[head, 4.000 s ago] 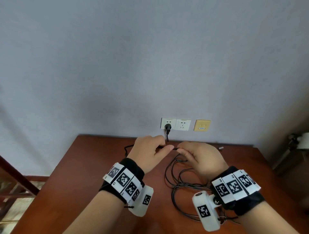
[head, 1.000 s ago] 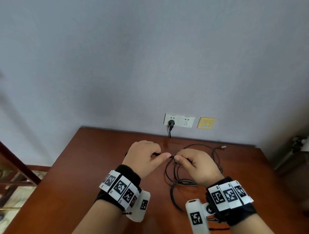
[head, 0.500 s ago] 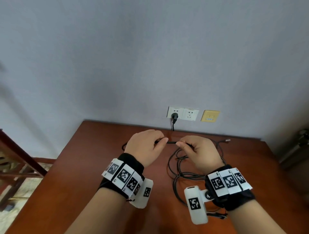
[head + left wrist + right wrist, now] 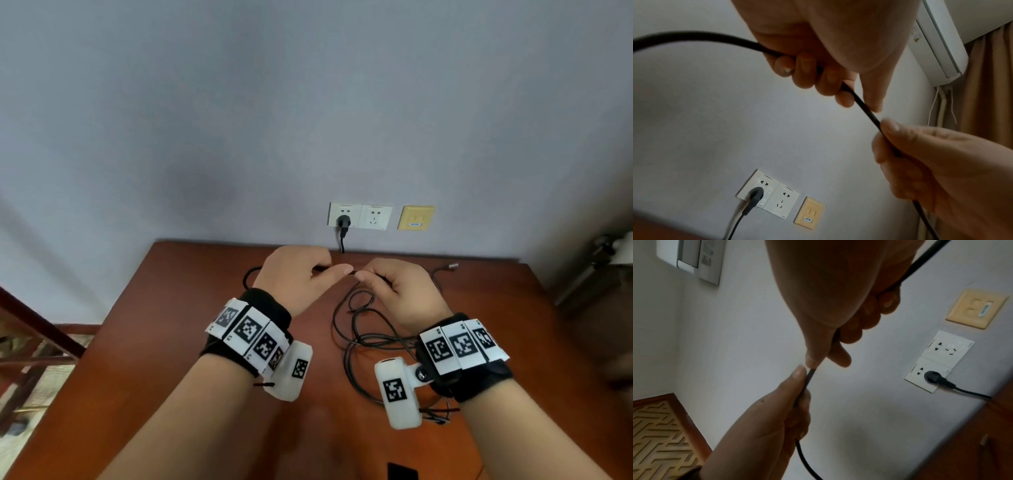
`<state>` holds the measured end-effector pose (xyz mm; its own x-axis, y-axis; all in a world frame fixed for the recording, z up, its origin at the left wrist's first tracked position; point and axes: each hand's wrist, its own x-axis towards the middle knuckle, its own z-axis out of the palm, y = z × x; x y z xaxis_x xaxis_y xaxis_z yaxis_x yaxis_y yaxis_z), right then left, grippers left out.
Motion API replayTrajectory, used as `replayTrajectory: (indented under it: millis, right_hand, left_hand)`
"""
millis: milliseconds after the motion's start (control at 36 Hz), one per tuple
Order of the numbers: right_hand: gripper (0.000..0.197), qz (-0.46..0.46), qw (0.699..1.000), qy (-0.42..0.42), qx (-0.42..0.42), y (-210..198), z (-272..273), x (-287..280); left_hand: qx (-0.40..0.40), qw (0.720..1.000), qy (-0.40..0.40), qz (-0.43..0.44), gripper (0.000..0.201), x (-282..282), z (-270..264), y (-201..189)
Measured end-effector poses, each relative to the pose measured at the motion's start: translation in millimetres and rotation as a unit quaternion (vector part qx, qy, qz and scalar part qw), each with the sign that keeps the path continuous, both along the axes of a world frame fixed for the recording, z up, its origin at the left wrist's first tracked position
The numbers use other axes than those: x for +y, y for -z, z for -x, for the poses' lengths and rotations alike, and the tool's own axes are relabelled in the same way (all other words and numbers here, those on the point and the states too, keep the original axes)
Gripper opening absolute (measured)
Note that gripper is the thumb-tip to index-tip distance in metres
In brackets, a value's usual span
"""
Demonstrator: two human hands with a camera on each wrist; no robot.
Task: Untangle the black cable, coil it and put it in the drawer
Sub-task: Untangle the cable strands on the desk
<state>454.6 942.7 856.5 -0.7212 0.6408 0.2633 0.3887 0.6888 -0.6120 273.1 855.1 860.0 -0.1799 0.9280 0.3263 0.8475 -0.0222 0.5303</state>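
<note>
I am pinching the black cable (image 4: 354, 271) taut between my left hand (image 4: 295, 278) and right hand (image 4: 401, 291), feeding slack out of the tangle lying on the table (image 4: 164, 308).

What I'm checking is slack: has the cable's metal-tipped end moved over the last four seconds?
No. The metal tip of the black cable lies on the table below and right of the yellow wall plate, as four seconds ago.

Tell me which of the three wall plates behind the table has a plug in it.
The leftmost white socket, with a black plug seated in it. The white socket beside it is empty, and the yellow plate on the right holds nothing.
</note>
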Motion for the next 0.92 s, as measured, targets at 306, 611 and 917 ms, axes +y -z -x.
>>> replayTrajectory:
  millis: [306,611,917]
  right_hand:
    - [0.029,0.009,0.999,0.032,-0.016,7,-15,8]
    - [0.023,-0.014,0.994,0.107,0.009,2,-12,5]
    - [0.026,-0.029,0.995,0.064,0.066,-2,-3,-9]
  left_hand:
    - [-0.003,1.000,-0.019,-0.001,0.043,-6,10,4]
    - [0.013,0.996,-0.093,-0.012,0.035,-3,2,-6]
    - [-0.019,1.000,0.000,0.022,0.023,7,-45,-8]
